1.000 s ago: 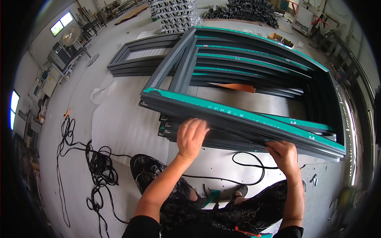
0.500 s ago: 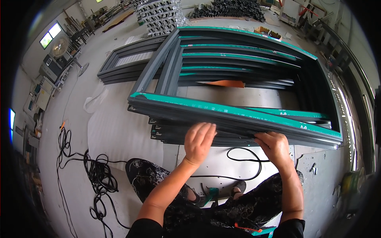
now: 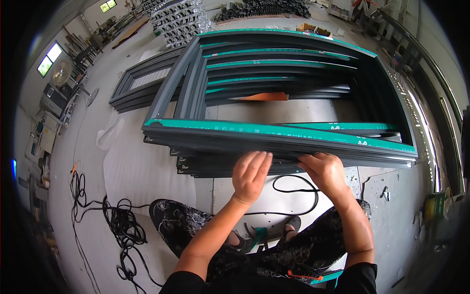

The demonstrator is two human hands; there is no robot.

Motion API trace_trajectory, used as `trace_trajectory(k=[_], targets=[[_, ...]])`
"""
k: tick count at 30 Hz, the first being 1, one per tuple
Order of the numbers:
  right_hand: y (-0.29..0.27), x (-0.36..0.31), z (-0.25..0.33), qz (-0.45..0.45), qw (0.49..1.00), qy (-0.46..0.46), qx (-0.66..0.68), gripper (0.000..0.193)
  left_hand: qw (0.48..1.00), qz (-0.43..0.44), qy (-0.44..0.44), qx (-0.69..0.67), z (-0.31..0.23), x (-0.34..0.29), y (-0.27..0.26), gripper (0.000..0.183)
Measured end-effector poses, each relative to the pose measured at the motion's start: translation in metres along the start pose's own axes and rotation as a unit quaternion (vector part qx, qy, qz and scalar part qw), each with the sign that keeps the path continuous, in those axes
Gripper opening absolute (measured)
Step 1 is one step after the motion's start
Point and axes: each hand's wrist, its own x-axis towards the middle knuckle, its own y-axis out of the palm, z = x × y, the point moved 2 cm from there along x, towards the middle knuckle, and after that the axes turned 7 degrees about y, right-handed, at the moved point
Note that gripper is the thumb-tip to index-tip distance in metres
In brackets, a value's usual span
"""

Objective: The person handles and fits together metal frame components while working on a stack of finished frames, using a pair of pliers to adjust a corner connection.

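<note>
A stack of dark grey rectangular frames (image 3: pixel 215 139), edged with green film strips (image 3: pixel 274 131), lies in front of me. The frames are piled unevenly, so their front sides stick out by different amounts. My left hand (image 3: pixel 250 177) is at the near side of the stack, its fingers stretched out and close together, fingertips by the dark front rails. To the right, my right hand (image 3: pixel 325 171) has its thumb and fingers drawn together at the same near side. What lies between those fingers is hidden. An orange piece (image 3: pixel 267 96) shows inside the frame opening.
A smaller stack of grey frames (image 3: pixel 129 93) lies at the left. Black cable (image 3: pixel 122 220) is tangled on the floor, with a loop (image 3: pixel 313 201) near my feet. A fan (image 3: pixel 61 73) stands far left. Silver metal parts (image 3: pixel 181 22) are piled at the back.
The view has shifted, so the frame stack sits farther left and slightly higher. My right hand is a little closer to my left hand along the near side.
</note>
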Motion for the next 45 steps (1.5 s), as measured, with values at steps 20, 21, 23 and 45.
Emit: trace_trajectory(k=[20, 21, 23, 45], targets=[[-0.114, -0.078, -0.120, -0.108, 0.962, 0.241, 0.070, 0.020, 0.999, -0.028, -0.007, 0.025, -0.007, -0.002, 0.009, 0.020], [-0.112, -0.082, -0.124, -0.114, 0.958, 0.249, 0.091, 0.020, 0.999, -0.012, -0.015, 0.039, -0.009, 0.001, 0.009, 0.022], [-0.107, -0.088, -0.134, -0.136, 0.945, 0.266, 0.133, 0.015, 1.000, -0.005, -0.004, 0.018, -0.022, 0.011, 0.012, 0.025], [-0.104, -0.093, -0.130, -0.062, 0.951, 0.287, 0.097, 0.013, 0.996, -0.047, 0.035, -0.062, -0.060, 0.024, 0.050, 0.021]])
